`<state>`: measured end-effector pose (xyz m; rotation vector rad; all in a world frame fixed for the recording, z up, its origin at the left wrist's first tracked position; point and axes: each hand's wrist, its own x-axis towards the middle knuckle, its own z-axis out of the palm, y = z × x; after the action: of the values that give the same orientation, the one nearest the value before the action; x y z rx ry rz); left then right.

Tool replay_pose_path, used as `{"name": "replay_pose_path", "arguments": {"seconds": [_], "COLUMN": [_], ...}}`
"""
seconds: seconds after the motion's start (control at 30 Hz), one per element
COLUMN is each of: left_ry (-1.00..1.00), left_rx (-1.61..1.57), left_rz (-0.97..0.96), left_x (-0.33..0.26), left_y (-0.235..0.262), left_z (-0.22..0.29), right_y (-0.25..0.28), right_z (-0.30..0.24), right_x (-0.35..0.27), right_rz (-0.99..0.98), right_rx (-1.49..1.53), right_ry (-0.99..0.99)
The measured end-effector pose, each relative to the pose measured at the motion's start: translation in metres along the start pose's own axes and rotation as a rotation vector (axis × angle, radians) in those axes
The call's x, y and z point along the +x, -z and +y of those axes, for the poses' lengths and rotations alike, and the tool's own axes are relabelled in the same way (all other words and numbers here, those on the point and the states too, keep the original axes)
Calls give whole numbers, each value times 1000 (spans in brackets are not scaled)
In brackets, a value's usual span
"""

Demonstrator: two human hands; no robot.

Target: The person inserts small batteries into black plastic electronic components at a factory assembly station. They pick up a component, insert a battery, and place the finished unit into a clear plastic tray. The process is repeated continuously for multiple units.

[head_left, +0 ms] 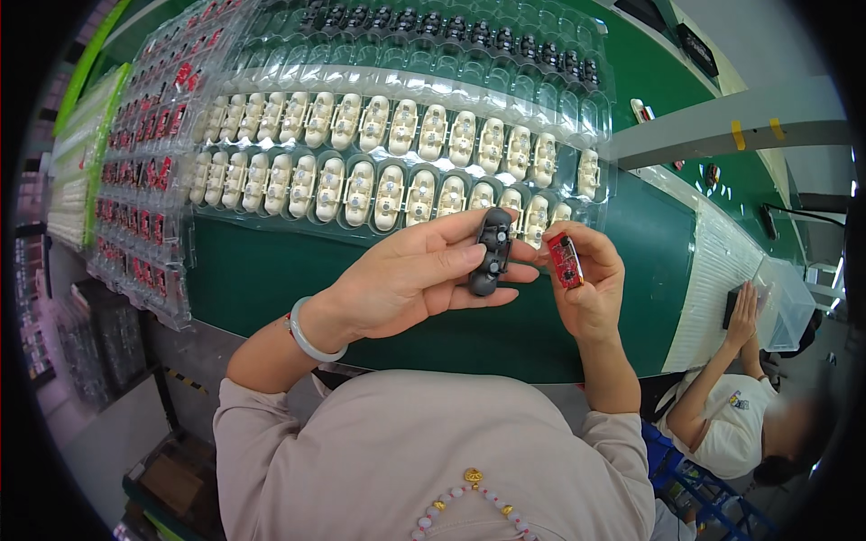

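Observation:
My left hand (410,275) holds a small black oval plastic housing (492,252) between thumb and fingers, above the green belt (271,279). My right hand (591,284) pinches a small red circuit board (565,260) just right of the housing, the two almost touching. A pale bangle sits on my left wrist. Just beyond my hands lies a clear blister tray (397,162) filled with rows of cream oval shells.
Another clear tray with black housings (451,36) lies farther back. A tray of red circuit boards (149,153) stands at the left. A seated person in a white shirt (731,415) works at the right, hands near a dark item. Cardboard boxes sit below left.

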<state>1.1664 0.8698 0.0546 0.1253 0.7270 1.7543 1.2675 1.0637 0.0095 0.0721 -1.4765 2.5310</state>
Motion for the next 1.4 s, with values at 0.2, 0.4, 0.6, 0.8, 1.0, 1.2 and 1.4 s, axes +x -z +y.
{"name": "replay_pose_path", "arguments": {"seconds": [0.2, 0.4, 0.6, 0.8, 1.0, 1.2, 1.4], "left_ry": [-14, -59, -136, -158, -177, -201, -238], "left_rx": [66, 238, 434, 246, 126, 102, 68], "left_rz": [0, 72, 182, 92, 91, 107, 120], "left_x": [1, 2, -2, 0, 3, 2, 4], "left_y": [5, 9, 4, -4, 16, 15, 3], "left_z": [-4, -9, -13, -6, -19, -22, -20], "right_y": [-7, -10, -12, -15, -20, -25, -24], "right_z": [-5, -10, -10, -10, -13, -11, -11], "right_x": [1, -2, -4, -4, -3, -4, -3], "right_rz": [-86, -53, -75, -65, -80, -108, -93], "right_rx": [-470, -489, -345, -465, -754, -904, -831], "right_ry": [275, 270, 192, 203, 305, 400, 409]}}
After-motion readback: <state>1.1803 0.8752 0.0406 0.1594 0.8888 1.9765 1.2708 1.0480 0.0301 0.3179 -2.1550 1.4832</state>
